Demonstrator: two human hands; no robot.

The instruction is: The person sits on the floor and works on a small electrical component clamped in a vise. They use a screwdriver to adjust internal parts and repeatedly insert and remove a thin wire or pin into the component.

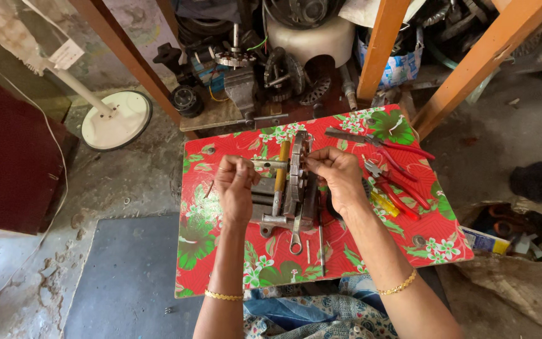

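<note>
Metal assembly (293, 188) sits in the middle of a small table (221, 276) covered with a red floral cloth, a stack of grey plates and bars standing on edge, with a ring spanner (295, 233) lying under its near end. The left hand (236, 182) pinches a short metal rod (268, 164) that runs across to the stack, beside a yellow-handled tool (281, 169). The right hand (337, 172) has its fingertips closed on the upper plate edge. The stack looks top-heavy on its narrow edge, so a hard push on the rod could, I judge, tip it or slide it on the smooth cloth. Loose pins (320, 248) near the front could roll off. Red-handled pliers (387, 147) lie just right of the right hand.
</note>
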